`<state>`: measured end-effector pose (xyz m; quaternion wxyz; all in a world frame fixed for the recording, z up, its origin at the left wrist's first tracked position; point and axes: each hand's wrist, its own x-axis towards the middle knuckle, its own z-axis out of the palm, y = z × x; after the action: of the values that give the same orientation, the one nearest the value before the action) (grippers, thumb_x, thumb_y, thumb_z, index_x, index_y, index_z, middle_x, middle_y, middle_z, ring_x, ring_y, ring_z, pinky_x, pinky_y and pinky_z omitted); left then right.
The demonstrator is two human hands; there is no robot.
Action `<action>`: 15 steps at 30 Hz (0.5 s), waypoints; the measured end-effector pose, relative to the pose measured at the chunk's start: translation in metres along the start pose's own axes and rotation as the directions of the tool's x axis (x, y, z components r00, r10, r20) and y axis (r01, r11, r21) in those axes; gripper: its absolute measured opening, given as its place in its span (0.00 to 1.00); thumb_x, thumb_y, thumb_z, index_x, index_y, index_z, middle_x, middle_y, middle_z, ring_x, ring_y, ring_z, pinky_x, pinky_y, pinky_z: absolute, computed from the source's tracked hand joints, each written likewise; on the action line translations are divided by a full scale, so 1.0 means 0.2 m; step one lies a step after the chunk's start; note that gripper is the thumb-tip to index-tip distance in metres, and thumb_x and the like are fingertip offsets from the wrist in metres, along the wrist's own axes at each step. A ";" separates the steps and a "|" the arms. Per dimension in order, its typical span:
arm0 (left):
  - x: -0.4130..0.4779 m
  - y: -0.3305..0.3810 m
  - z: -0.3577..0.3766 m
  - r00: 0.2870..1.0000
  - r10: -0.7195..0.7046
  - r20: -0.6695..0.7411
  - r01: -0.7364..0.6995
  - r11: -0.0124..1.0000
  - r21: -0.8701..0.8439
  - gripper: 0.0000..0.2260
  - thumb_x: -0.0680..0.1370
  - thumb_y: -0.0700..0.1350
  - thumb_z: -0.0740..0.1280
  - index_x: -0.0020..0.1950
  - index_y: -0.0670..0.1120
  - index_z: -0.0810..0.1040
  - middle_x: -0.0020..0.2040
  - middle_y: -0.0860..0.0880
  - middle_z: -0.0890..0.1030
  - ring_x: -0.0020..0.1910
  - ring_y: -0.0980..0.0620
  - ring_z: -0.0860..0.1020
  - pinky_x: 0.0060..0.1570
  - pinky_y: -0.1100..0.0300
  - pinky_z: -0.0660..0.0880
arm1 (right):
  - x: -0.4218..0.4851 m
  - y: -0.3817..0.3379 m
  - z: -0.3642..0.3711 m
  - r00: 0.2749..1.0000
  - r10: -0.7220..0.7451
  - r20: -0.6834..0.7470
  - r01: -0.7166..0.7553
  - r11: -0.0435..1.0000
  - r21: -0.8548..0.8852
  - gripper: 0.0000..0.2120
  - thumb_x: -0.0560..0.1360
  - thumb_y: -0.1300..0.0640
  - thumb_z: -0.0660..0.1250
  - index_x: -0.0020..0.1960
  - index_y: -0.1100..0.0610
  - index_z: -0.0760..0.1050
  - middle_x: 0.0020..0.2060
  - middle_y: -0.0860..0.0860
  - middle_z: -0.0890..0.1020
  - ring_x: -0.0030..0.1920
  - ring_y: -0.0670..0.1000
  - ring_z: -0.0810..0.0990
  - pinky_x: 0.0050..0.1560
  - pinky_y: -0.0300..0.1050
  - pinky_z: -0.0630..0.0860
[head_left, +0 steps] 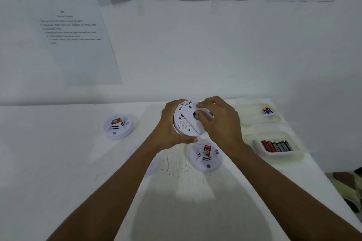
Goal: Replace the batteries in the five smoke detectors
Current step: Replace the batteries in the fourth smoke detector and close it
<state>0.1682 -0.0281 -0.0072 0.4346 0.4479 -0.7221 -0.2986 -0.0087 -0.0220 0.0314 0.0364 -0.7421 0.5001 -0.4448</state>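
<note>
1. Smoke detector (184, 123) — a round white unit — is held up above the white table (58, 162), near the middle of the view, tilted so its labelled back faces the camera.
2. Its round white back plate (191, 112) sits askew over the upper right part of that back, not lined up with the body's rim.
3. The left hand (172, 125) cups the detector's left edge, fingers curled over the top rim and thumb closed under the bottom edge.
4. The right hand (219, 121) is curled over the back plate from the right, fingertips (201, 115) pressing on its face.
5. Just below the hands, a second detector (205, 155) lies on the table face up, with a red label on its raised centre.
6. A third detector (119, 126) of the same kind lies further left, well apart from the hands.
7. On the right, a clear tray (274, 154) holds a row of batteries (277, 146) — some red, some grey — lying side by side.
8. Behind it, a second clear tray (254, 115) holds one blue and yellow battery (268, 110).
9. Printed sheets (74, 41) hang on the white wall behind the table; their text is too blurred to read.
</note>
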 end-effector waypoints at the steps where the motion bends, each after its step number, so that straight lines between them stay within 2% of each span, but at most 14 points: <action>1: 0.00 0.01 0.01 1.000 -0.004 -0.002 0.004 1.000 0.010 0.38 0.57 0.50 0.80 0.61 0.60 0.65 0.60 0.63 0.69 0.60 0.68 0.70 0.60 0.76 0.65 | 0.00 0.00 0.00 1.000 -0.004 -0.009 0.004 1.000 -0.015 0.09 0.75 0.53 0.67 0.51 0.53 0.84 0.50 0.49 0.83 0.43 0.50 0.82 0.40 0.47 0.80; 2: 0.00 0.01 0.01 1.000 -0.013 -0.001 0.013 1.000 0.015 0.38 0.57 0.52 0.80 0.62 0.60 0.65 0.61 0.62 0.69 0.61 0.64 0.71 0.62 0.73 0.65 | 0.00 0.00 0.00 1.000 -0.007 -0.007 0.007 0.999 -0.032 0.09 0.75 0.52 0.67 0.51 0.53 0.84 0.49 0.49 0.83 0.43 0.50 0.82 0.40 0.46 0.80; 5: 0.00 -0.01 0.02 1.000 0.012 -0.008 -0.012 1.000 0.028 0.39 0.57 0.61 0.78 0.64 0.60 0.65 0.63 0.57 0.71 0.63 0.50 0.72 0.66 0.56 0.68 | -0.01 0.00 0.00 0.999 -0.006 0.043 0.009 0.998 -0.067 0.12 0.74 0.49 0.66 0.51 0.53 0.84 0.47 0.49 0.84 0.45 0.51 0.82 0.41 0.45 0.79; 9: -0.01 -0.02 0.04 1.000 0.009 -0.026 -0.007 0.997 0.073 0.41 0.58 0.72 0.73 0.64 0.58 0.66 0.63 0.57 0.71 0.63 0.46 0.72 0.67 0.52 0.68 | -0.01 0.00 -0.01 0.995 0.027 0.101 -0.024 0.999 -0.033 0.15 0.74 0.47 0.66 0.53 0.54 0.84 0.47 0.50 0.85 0.43 0.51 0.83 0.43 0.44 0.79; 12: -0.01 -0.03 0.03 0.999 -0.001 -0.034 0.004 0.996 0.087 0.42 0.57 0.70 0.75 0.65 0.59 0.65 0.64 0.53 0.72 0.64 0.45 0.71 0.66 0.47 0.70 | 0.00 -0.01 -0.02 0.991 -0.006 0.131 0.015 0.998 -0.066 0.19 0.71 0.40 0.69 0.53 0.53 0.84 0.46 0.49 0.85 0.42 0.49 0.82 0.43 0.44 0.80; 15: -0.01 -0.03 0.02 0.999 -0.003 -0.038 0.007 0.995 0.095 0.40 0.56 0.65 0.77 0.64 0.64 0.65 0.62 0.59 0.71 0.63 0.49 0.71 0.65 0.52 0.71 | 0.01 -0.02 -0.04 0.980 0.024 0.199 -0.016 0.999 -0.046 0.26 0.67 0.35 0.71 0.54 0.53 0.84 0.47 0.49 0.85 0.43 0.48 0.82 0.46 0.45 0.80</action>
<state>0.1668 -0.0283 -0.0139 0.4257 0.4753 -0.7260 -0.2566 -0.0113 -0.0182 0.0405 0.0745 -0.7784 0.5110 -0.3568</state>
